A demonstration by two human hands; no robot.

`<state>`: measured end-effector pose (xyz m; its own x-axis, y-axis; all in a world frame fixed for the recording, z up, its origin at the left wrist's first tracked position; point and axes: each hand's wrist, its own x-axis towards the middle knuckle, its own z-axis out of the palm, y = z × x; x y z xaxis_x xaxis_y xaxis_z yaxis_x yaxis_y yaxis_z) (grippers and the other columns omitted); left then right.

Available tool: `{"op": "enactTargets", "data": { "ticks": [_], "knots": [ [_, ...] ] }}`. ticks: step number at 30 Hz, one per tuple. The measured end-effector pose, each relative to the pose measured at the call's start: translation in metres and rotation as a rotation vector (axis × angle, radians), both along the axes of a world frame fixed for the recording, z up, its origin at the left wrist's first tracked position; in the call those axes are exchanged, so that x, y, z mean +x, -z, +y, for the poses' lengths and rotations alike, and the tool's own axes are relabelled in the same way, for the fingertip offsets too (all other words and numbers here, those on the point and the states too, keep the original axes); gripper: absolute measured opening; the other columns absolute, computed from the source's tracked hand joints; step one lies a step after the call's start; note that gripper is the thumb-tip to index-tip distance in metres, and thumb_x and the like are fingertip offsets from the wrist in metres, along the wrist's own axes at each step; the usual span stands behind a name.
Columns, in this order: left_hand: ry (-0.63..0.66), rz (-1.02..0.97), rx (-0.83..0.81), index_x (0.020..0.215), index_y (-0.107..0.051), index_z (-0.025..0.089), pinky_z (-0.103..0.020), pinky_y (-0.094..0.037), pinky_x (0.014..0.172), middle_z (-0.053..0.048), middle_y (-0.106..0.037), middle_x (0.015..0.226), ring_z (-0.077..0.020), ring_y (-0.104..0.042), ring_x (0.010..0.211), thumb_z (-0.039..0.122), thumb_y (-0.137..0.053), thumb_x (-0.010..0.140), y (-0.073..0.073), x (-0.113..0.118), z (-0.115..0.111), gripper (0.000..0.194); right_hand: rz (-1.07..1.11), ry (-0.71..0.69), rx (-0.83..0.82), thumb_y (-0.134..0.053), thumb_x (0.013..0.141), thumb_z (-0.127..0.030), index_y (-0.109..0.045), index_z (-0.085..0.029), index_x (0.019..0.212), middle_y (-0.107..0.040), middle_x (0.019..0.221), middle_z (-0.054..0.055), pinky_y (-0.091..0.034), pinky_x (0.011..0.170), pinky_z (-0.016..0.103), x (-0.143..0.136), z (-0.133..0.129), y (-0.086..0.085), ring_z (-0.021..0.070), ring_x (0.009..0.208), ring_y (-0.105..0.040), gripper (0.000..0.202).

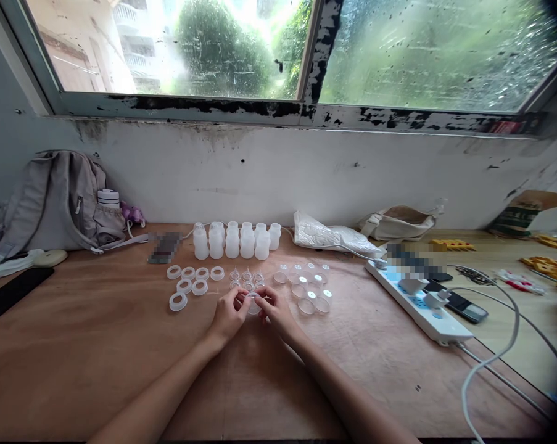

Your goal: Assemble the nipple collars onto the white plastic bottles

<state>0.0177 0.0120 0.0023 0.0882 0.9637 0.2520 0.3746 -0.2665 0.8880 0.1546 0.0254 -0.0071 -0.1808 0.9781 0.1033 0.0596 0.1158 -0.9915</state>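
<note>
My left hand [232, 311] and my right hand [276, 310] meet at the middle of the table, fingers pinched from both sides on a small translucent bottle ring [253, 296]. Something clear and round shows just below the ring, partly hidden by the fingers. Right behind the hands are several clear bottle nipples [247, 275]. Left of them lie several loose white bottle rings [178, 301]. To the right are several clear domed caps [306, 304] with white marks on top. Farther back, frosted white bottles [232, 242] stand upright and uncapped in rows.
A power strip [417, 305] with plugs and looping cables lies at right, beside a phone [463, 306]. A grey backpack [51, 197] and black case [16, 296] are at left. Against the wall are a plastic package [329, 234] and a beige pouch [398, 222].
</note>
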Motion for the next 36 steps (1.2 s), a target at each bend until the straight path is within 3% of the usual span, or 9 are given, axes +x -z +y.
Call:
{"op": "enactTargets", "data": {
  "ticks": [7, 14, 21, 24, 29, 36],
  "knots": [
    [0.006, 0.018, -0.007, 0.075, -0.049, 0.017, -0.02, -0.039, 0.053, 0.001, -0.055, 0.062, -0.0105, -0.052, 0.055, 0.027, -0.046, 0.075, 0.0038, 0.0024, -0.0007, 0.011, -0.057, 0.038, -0.016, -0.049, 0.068, -0.022, -0.053, -0.017, 0.069, -0.05, 0.06, -0.003, -0.033, 0.035, 0.017, -0.0019, -0.0022, -0.003, 0.0067, 0.042, -0.043, 0.007],
    [-0.018, 0.054, 0.0, 0.069, -0.044, 0.018, -0.02, -0.034, 0.051, 0.005, -0.047, 0.056, -0.0099, -0.047, 0.052, 0.022, -0.046, 0.071, 0.0013, 0.0063, -0.004, 0.005, -0.115, 0.047, 0.069, -0.049, 0.066, -0.019, -0.051, -0.016, 0.064, -0.051, 0.061, -0.002, -0.037, 0.048, 0.019, -0.0032, -0.0026, -0.0012, 0.0099, 0.056, -0.046, 0.004],
    [-0.016, 0.08, -0.007, 0.068, -0.041, 0.019, -0.021, -0.033, 0.051, 0.005, -0.044, 0.056, -0.0096, -0.044, 0.051, 0.021, -0.046, 0.07, 0.0042, 0.0072, -0.0028, 0.005, -0.155, 0.06, 0.143, -0.051, 0.069, -0.02, -0.051, -0.017, 0.064, -0.052, 0.061, -0.002, -0.038, 0.053, 0.021, -0.0047, -0.0018, 0.0035, 0.0106, 0.057, -0.046, 0.005],
    [-0.03, 0.06, 0.01, 0.07, -0.043, 0.019, -0.021, -0.036, 0.054, 0.004, -0.048, 0.06, -0.01, -0.047, 0.054, 0.022, -0.045, 0.073, 0.0068, 0.0059, 0.0003, 0.004, -0.147, 0.06, 0.15, -0.052, 0.071, -0.024, -0.054, -0.017, 0.068, -0.053, 0.064, -0.001, -0.039, 0.05, 0.021, -0.0046, -0.0008, 0.0019, 0.0103, 0.057, -0.047, 0.007],
    [-0.06, -0.028, 0.021, 0.083, -0.046, 0.019, -0.023, -0.043, 0.061, 0.0, -0.056, 0.075, -0.0114, -0.055, 0.064, 0.028, -0.042, 0.077, 0.0098, 0.0037, 0.0051, 0.012, -0.034, 0.056, 0.016, -0.052, 0.071, -0.028, -0.05, -0.018, 0.083, -0.054, 0.072, 0.0, -0.041, 0.037, 0.021, -0.0034, 0.0, -0.0013, 0.0101, 0.049, -0.051, 0.016],
    [0.046, -0.104, -0.022, 0.092, -0.046, 0.017, -0.023, -0.049, 0.06, -0.004, -0.06, 0.083, -0.0125, -0.059, 0.068, 0.023, -0.049, 0.074, 0.0084, 0.0044, 0.0027, 0.019, -0.045, 0.083, 0.104, -0.05, 0.072, -0.022, -0.05, -0.019, 0.08, -0.056, 0.077, 0.002, -0.05, 0.05, 0.026, -0.0013, 0.0008, -0.001, 0.0116, 0.057, -0.055, 0.009]
  ]
}}
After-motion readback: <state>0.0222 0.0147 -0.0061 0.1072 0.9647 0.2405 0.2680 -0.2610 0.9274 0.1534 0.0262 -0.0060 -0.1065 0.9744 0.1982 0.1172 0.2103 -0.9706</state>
